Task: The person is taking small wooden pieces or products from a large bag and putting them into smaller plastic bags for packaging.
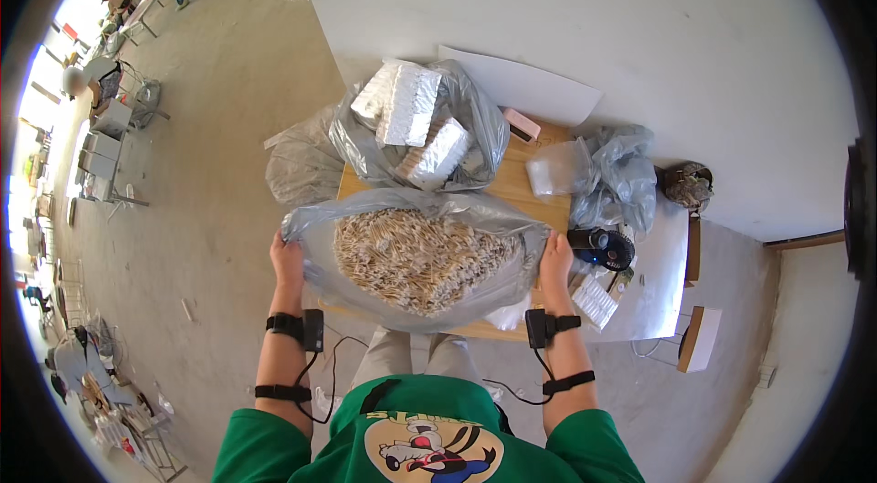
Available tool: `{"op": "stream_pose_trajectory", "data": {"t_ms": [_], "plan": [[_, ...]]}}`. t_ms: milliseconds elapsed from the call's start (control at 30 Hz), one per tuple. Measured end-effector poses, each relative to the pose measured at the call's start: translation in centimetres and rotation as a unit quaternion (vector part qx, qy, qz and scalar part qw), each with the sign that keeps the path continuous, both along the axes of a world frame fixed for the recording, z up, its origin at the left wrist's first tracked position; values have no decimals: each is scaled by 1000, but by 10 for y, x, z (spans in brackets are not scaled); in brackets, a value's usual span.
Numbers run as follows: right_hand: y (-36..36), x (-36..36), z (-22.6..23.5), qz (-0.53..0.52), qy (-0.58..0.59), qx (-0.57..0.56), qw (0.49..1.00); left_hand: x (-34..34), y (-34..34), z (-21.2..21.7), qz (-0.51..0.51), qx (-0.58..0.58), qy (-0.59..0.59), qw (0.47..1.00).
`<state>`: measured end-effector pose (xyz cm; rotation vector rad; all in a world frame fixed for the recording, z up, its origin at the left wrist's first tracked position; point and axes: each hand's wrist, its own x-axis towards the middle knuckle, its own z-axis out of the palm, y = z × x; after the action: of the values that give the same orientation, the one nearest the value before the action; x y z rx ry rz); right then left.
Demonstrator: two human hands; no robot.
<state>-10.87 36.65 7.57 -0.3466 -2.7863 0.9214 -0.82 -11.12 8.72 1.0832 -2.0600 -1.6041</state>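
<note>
A large clear grey plastic bag (pixel 318 254) lies wide open in front of me at the table's near edge. Inside is a heap of thin beige sticks with whitish tips (pixel 416 259), which look like cotton swabs. My left hand (pixel 287 259) is closed on the bag's left rim. On the opposite side, my right hand (pixel 555 262) grips the right rim. Between the two hands the bag's mouth is stretched apart. Both wrists carry strapped black devices with cables.
Behind stands another grey bag (pixel 489 122) with white wrapped bundles (pixel 411 104). A pink-and-white box (pixel 522 125), a clear pouch (pixel 559 168) and crumpled grey plastic (pixel 621 168) sit farther right. A small black fan (pixel 619 251) is near my right hand. People work at tables far left.
</note>
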Motion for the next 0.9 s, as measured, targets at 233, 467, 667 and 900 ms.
{"op": "stream_pose_trajectory", "data": {"t_ms": [233,467,667,900], "plan": [[37,-5,-44,-27,9,35,999,32,-26,-54,-55,-180,-256,948],[-5,-1,-16,-79,162,82,980,16,-2,-16,19,-96,-80,992],[-114,23,9,305,-67,-46,949,20,-7,-5,51,-13,-82,995],[-92,-93,-26,172,-164,111,965,30,-32,-9,43,48,-123,990]]}}
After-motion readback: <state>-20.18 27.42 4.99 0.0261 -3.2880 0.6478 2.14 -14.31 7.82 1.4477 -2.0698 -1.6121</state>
